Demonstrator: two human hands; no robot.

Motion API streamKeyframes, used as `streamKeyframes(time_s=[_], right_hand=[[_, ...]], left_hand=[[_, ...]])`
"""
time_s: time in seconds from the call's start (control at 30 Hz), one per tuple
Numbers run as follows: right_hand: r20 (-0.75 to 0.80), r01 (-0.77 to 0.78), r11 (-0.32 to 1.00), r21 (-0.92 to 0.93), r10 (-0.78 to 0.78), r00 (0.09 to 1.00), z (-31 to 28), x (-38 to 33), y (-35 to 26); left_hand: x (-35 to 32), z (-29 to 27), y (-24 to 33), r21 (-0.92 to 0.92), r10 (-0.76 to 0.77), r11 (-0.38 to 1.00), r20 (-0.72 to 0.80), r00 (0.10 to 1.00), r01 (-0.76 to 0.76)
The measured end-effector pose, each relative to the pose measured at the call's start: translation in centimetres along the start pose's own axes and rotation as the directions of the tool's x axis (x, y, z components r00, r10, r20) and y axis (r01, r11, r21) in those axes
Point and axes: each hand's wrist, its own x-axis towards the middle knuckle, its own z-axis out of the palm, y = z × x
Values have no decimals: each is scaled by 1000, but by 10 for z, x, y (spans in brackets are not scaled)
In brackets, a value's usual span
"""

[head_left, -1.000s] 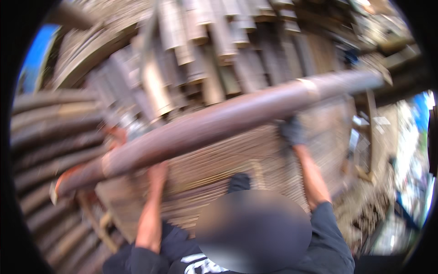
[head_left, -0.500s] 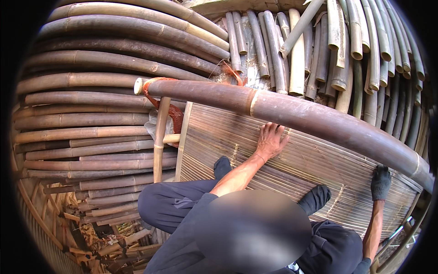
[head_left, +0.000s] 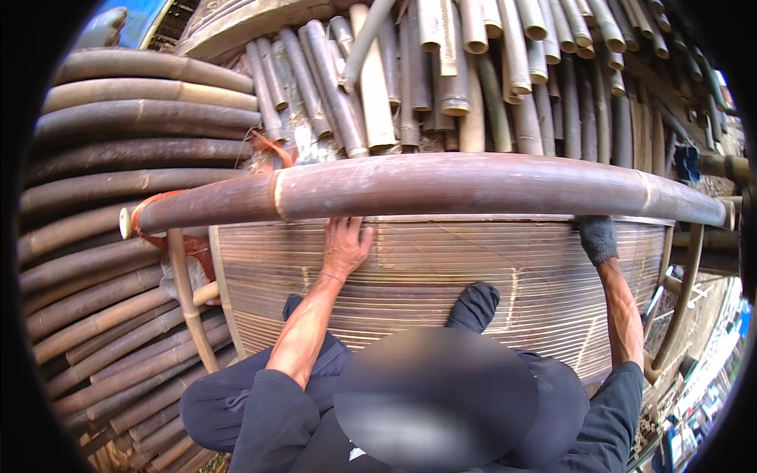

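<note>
A thick brown bamboo pole (head_left: 465,185) runs across in front of me, above a slatted bamboo panel (head_left: 418,272). My left hand (head_left: 345,246), bare, lies on the slats with its fingers stretched out, the fingertips reaching the pole's near edge. In a dark grey knitted glove, my right hand (head_left: 598,239) rests at the panel's far edge, farther right. The pole hides its fingers, so what they touch cannot be made out. My feet in dark socks (head_left: 474,306) are on the slats between my arms.
Long bamboo poles (head_left: 142,114) are stacked at the left. Cut bamboo pieces (head_left: 465,87) lie in a pile beyond the thick pole. Upright bamboo posts (head_left: 189,299) stand at the panel's sides. Orange cloth (head_left: 154,206) is wrapped near the pole's left end.
The view has swung right, so the pole and panel appear farther left and more level. My left hand stays flat on the slats; my right hand's fingers are now behind the pole.
</note>
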Motion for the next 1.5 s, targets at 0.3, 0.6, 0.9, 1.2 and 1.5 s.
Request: streamKeyframes(time_s=[0.3,0.6,0.9,1.2,1.5], right_hand=[[-70,-102,991,-88,96,993,-39,-7,-12],[87,-265,964,-28,266,960,-121,-53,13],[-271,-475,851,-226,414,869,-162,-127,67],[145,-355,925,-134,372,917,-116,-190,-9],[351,-475,831,-288,553,755,-82,-176,31]], left_hand=[[28,-8,-3,4,102,994,244,964,-106],[31,-64,-27,-251,276,952,441,854,-177],[47,-68,124,-525,430,835,435,791,-165],[57,-29,259,-863,523,503,263,811,-45],[29,31,36,-123,-64,989,108,992,77]])
